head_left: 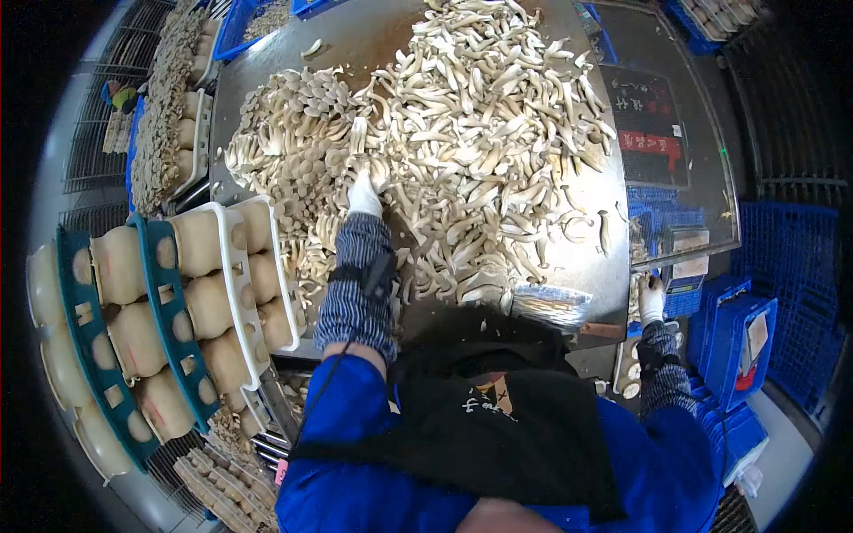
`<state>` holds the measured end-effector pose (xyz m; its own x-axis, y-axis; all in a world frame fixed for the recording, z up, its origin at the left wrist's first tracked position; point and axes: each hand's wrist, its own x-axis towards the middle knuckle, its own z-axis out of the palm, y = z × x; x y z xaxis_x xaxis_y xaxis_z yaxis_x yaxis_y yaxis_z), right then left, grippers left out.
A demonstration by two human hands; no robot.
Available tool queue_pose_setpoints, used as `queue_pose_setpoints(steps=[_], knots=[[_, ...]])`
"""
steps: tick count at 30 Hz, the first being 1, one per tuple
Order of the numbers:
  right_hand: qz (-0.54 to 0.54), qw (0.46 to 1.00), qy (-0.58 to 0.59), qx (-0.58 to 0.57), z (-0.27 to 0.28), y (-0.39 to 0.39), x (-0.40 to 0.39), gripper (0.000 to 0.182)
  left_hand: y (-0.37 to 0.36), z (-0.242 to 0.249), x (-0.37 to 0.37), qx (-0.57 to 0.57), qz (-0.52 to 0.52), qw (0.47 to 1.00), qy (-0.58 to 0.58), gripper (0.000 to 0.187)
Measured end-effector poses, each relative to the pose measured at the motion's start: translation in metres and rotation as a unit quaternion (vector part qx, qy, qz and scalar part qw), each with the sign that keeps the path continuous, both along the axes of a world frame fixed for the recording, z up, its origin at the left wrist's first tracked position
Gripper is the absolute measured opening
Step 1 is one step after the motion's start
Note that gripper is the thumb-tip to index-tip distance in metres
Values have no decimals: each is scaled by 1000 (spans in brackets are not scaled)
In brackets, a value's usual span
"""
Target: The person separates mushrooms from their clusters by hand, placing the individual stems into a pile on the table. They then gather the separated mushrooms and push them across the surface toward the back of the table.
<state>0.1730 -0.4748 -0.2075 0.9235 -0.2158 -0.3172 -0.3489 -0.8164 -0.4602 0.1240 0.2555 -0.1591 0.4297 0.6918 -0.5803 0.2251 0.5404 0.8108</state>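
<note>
Black apron cloth (533, 453) lies nearest us, on the body side of a steel table (601, 277) heaped with king oyster mushrooms (498, 133). That loose heap spreads to the right of our left fingers and beyond them, while tight mushroom clusters (298, 142), caps up, stand just to their left. We judge that a careless pull there could snap stems or tip the packed caps over into the loose ones. Nearer our body and to the right of those same fingers, what looks like a wide-bladed knife (551, 305) rests close to the table's edge; a dragging sleeve might knock it off, or bring a wrist against the blade.

Our left hand (365, 195), gloved in white, touches mushrooms where cluster and heap meet; its fingers look bent, but we cannot tell whether they are clamped on any. Our right hand (653, 304), also gloved, is beyond the table's right edge, beside more mushrooms; its fingers are too small for us to tell their spread or hold.
</note>
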Motion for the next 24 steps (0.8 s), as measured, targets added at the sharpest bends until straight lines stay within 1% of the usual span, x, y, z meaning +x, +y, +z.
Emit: queue_pose_setpoints(steps=[1,2,3,5,6,7,9,10,11,12,13,15,17,18,19,21,22,23,24], knots=[[19,997,-40,59,1,10,0,42,-3,11,13,-10,13,1000,25,32],[-14,990,-92,109,2,24,1,28,1,19,16,4,-16,999,30,35],[10,992,-87,94,46,59,4,27,5,23,16,18,-46,998,35,40],[28,977,-156,143,78,103,5,26,-4,27,-1,146,-119,982,-20,49],[33,967,-166,189,107,137,3,26,-18,44,-2,18,-38,998,-53,55],[37,956,-175,233,134,172,-1,26,-29,48,-8,21,-47,997,-54,55],[168,944,-125,254,156,216,-1,30,-53,54,-30,29,-74,981,-177,73],[169,925,-15,340,165,246,-2,36,-77,78,-37,37,-94,977,-189,64],[172,886,98,420,172,278,-5,43,-102,111,-42,46,-109,973,-200,56],[210,851,105,470,174,310,-12,49,-115,125,-50,36,-167,962,-214,66],[250,810,111,519,171,341,-18,56,-121,126,-61,53,-211,946,-242,66],[385,787,-2,481,162,399,-28,68,-156,169,-68,33,-240,929,-281,62],[324,765,68,553,182,430,-48,71,-170,151,-86,11,-157,938,-308,62],[400,800,-8,447,192,434,-48,68,-165,146,-93,-46,-134,940,-310,61],[410,794,-9,449,193,438,-54,68,-164,146,-99,-39,-127,940,-314,61],[449,798,-119,384,194,444,-66,68,-166,144,-108,-13,-89,960,-266,56],[448,796,-150,378,208,441,-72,69,-181,167,-106,1,-50,949,-311,45],[451,794,-151,379,201,441,-79,69,-180,166,-110,4,-47,948,-314,45],[404,769,-113,482,185,440,-84,69,-175,161,-111,-64,-23,946,-315,41]])
